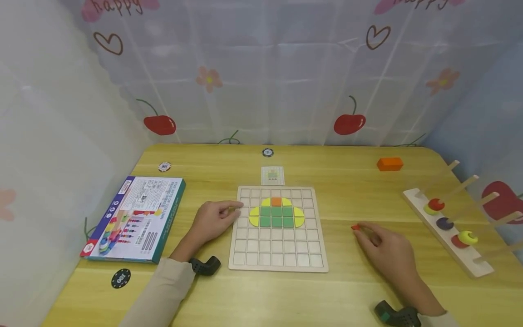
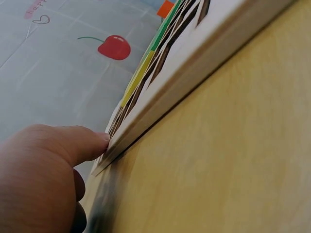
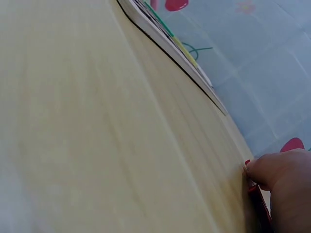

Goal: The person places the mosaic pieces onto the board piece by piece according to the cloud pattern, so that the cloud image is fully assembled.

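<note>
A square wooden grid board [image 1: 278, 259] lies on the table with coloured tiles in its upper half. Green square tiles [image 1: 277, 216] fill the middle, an orange square tile [image 1: 276, 201] sits above them, and yellow curved tiles [image 1: 299, 222] flank both. My left hand [image 1: 214, 220] rests at the board's left edge; its thumb touches the rim in the left wrist view. To the right of the board, my right hand [image 1: 388, 252] pinches a small red piece [image 1: 355, 227] between thumb and forefinger, low over the table. A small pattern card [image 1: 272, 175] lies just beyond the board.
A boxed bead game [image 1: 139, 218] lies at the left, near black [image 1: 120, 278], white [image 1: 165, 166] and dark [image 1: 267, 152] chips. An orange block [image 1: 390, 164] sits at the back right. On the right stands a wooden peg rack [image 1: 453, 236] with upright pegs and coloured beads.
</note>
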The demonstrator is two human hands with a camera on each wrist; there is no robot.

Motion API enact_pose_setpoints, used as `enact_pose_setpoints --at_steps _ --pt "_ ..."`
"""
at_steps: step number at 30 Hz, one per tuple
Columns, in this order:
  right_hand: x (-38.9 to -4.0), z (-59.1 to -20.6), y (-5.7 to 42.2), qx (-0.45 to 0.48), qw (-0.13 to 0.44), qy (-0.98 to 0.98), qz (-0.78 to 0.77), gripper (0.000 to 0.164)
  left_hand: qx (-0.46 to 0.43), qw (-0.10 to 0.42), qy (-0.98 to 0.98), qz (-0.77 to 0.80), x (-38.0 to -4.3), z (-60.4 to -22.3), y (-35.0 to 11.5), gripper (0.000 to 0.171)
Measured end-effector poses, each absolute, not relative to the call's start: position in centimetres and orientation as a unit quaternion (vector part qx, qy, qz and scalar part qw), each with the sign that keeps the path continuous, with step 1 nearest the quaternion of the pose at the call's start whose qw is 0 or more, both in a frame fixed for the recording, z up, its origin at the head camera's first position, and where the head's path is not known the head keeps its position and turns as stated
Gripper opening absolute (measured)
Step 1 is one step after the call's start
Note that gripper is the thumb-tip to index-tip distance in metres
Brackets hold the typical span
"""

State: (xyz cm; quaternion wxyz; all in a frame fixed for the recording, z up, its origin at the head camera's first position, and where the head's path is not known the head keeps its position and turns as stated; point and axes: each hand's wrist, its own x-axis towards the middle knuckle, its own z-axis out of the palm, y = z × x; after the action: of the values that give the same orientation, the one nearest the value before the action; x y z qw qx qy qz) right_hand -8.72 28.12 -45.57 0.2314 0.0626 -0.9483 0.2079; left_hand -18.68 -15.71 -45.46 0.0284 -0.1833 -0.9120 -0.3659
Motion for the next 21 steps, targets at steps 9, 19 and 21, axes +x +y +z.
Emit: enact_pose_setpoints --at_steps 9,19,21 --pt "-8.9 -44.8 26.2 0.128 0.289 -0.916 0.245 0.029 -0.181 0.024 -0.912 -0.366 -18.6 -45.3 -15.6 0.019" --pt "-10.0 -44.4 18.3 0.267 0.264 -0.873 0.311 0.028 -0.176 0.023 -0.913 -0.367 -18.6 -45.2 -15.7 0.019" --pt "-10.3 -44.3 16.7 0.276 0.247 -0.873 0.317 0.026 -0.175 0.022 -0.913 -0.367 -18.5 -45.3 -15.7 0.019"
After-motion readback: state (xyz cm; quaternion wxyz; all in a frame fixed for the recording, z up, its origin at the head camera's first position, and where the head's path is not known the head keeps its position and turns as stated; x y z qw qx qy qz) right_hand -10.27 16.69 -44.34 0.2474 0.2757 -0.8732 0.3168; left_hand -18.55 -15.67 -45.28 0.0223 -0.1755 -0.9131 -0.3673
